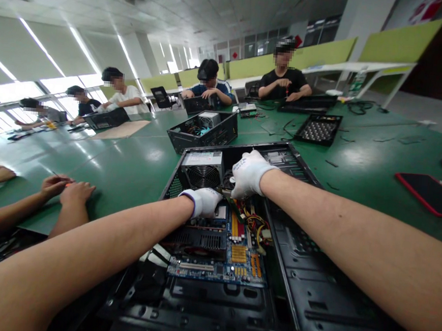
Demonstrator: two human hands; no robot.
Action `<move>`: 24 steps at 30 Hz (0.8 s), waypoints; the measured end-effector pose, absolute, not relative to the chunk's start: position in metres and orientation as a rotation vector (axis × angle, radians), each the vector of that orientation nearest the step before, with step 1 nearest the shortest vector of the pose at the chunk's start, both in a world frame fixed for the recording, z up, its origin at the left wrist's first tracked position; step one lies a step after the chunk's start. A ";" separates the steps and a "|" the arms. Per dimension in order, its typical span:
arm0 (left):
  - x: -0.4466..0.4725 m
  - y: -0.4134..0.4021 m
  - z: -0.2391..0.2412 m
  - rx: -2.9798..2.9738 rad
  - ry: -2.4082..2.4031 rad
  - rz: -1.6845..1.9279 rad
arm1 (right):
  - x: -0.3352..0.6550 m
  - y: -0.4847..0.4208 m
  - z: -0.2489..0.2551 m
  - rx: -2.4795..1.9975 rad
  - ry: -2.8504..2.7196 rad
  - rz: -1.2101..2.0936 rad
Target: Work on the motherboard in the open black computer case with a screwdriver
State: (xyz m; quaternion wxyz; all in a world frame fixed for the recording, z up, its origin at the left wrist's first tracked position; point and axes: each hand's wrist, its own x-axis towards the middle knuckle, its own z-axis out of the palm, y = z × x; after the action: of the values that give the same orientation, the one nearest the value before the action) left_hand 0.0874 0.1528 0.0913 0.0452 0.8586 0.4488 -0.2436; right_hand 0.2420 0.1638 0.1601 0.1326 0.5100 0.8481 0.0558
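Note:
An open black computer case (209, 320) lies in front of me with its inside facing up. My left hand (207, 203), in a white knit glove, reaches over the motherboard (218, 270) just below the power supply (203, 168). Its fingers curl down and what they grip is hidden. To the right of the power supply, my right hand (250, 174), gloved the same way, is closed; I cannot make out what is in its fingers. Bundled coloured cables (257, 222) run beneath it. A dark graphics card (200, 239) sits across the board.
Another open computer case (204, 131) stands beyond mine on the green table (141, 156). A black perforated panel (319, 128) and a red-edged phone (431, 194) lie to the right. A co-worker's hands (69, 189) are close on the left; several people work on cases farther back.

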 end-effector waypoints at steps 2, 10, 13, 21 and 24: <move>0.088 0.153 0.091 2.626 1.361 -0.743 | 0.242 0.164 0.159 1.512 2.476 0.129; 0.086 0.155 0.089 2.648 1.322 -0.645 | 0.242 0.165 0.158 1.498 2.473 0.136; 0.086 0.155 0.088 2.643 1.328 -0.621 | 0.241 0.166 0.158 1.535 2.484 0.097; 0.085 0.156 0.082 2.646 1.337 -0.588 | 0.242 0.164 0.158 1.529 2.476 0.090; 0.085 0.156 0.082 2.643 1.335 -0.593 | 0.242 0.163 0.159 1.542 2.489 0.042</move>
State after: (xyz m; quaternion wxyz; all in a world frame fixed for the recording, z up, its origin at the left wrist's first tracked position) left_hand 0.0848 0.1560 0.0820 0.0610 0.8736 0.4413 -0.1960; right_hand 0.2419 0.1632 0.1590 0.1064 0.5237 0.8451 0.0143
